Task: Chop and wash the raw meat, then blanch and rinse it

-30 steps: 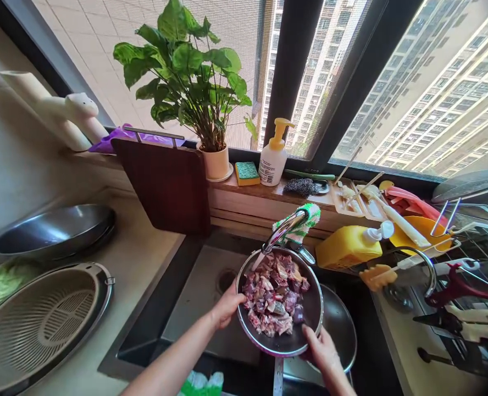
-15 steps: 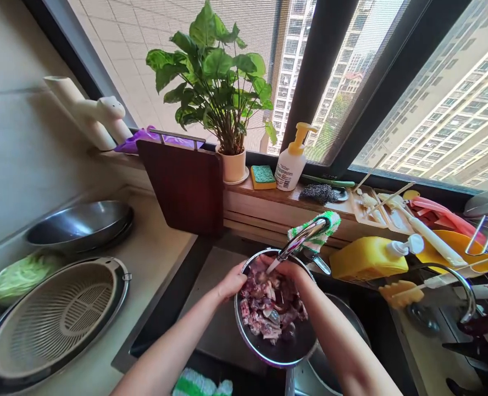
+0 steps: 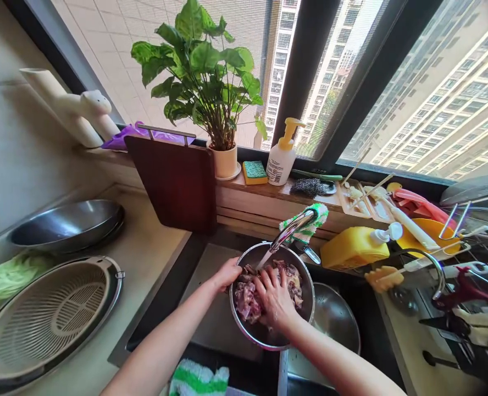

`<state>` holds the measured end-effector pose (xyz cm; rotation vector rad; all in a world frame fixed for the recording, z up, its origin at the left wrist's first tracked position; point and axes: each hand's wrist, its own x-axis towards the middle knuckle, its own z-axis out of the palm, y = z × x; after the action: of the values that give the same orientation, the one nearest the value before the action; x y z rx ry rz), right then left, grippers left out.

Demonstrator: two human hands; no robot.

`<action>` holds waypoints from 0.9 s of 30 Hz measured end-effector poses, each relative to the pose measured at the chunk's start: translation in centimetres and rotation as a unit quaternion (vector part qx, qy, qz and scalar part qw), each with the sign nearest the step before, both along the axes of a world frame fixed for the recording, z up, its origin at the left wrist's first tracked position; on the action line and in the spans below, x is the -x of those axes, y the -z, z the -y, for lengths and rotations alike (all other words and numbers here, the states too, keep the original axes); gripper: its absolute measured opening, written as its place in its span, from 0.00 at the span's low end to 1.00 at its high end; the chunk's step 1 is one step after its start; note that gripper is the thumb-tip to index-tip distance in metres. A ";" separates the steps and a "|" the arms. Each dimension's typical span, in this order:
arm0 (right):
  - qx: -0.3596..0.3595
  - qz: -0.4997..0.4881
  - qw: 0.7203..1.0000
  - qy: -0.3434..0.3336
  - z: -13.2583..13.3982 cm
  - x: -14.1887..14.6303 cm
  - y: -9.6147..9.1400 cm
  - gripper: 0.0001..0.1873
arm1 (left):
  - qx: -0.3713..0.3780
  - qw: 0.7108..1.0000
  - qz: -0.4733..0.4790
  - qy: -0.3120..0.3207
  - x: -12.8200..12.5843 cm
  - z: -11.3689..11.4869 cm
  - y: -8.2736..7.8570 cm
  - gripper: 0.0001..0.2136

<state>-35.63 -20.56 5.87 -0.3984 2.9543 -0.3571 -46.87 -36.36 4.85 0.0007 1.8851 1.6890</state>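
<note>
Over the sink, a round metal bowl (image 3: 255,335) is tilted under the running faucet (image 3: 290,230). Chopped raw meat (image 3: 250,301), dark red with pale bits, fills much of it. My left hand (image 3: 228,273) grips the bowl's rim on its left side, thumb at the edge. Inside the bowl, my right hand (image 3: 276,297) lies on the meat with its fingers spread, palm down. The stream of water falls just beyond my right fingertips. Part of the meat is hidden under that hand.
A second metal basin (image 3: 338,319) sits in the sink to the right. Left on the counter are a colander (image 3: 48,322), a wok (image 3: 68,223) and a cabbage (image 3: 11,278). A cutting board (image 3: 173,184) leans behind. A yellow bottle (image 3: 351,247) stands right of the faucet.
My right hand has moved from the bowl's far side, under the water, to the middle on top of the meat, fingers spread. My left hand keeps the rim. The view has shifted slightly.
</note>
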 end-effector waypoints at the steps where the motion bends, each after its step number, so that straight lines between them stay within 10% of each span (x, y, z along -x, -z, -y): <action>1: 0.014 -0.008 1.000 0.017 0.0 0.4 0.3 0.47 | -0.007 1.000 -0.003 -0.010 -0.3 0.4 -0.1 0.14; 6: 0.311 0.011 0.944 0.112 -0.6 4.8 0.5 0.30 | -0.050 0.984 -0.005 -0.168 -3.0 3.4 1.5 0.18; 10: 0.646 0.207 0.685 0.266 -0.8 9.0 1.3 0.11 | -0.078 0.943 0.032 -0.323 -5.2 4.2 4.1 0.21; 13: 0.694 0.285 0.612 0.250 -0.4 10.3 2.1 0.18 | -0.116 0.905 0.057 -0.406 -5.9 2.8 5.5 0.23; 17: 0.657 0.344 0.634 0.220 -0.2 8.4 2.3 0.23 | -0.147 0.879 0.031 -0.452 -5.5 -0.3 5.5 0.27; 23: 0.316 0.011 0.923 0.219 -6.7 5.3 -0.9 0.15 | -0.154 0.881 0.065 -0.443 -5.6 -1.2 3.3 0.29; 27: 0.060 -0.213 0.949 0.225 -11.0 4.9 -0.2 0.22 | -0.144 0.896 0.074 -0.413 -8.1 0.7 2.5 0.25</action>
<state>-40.53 -9.52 6.06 0.2339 3.4440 -0.5662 -38.80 -37.02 2.32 -0.8997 1.5841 2.4137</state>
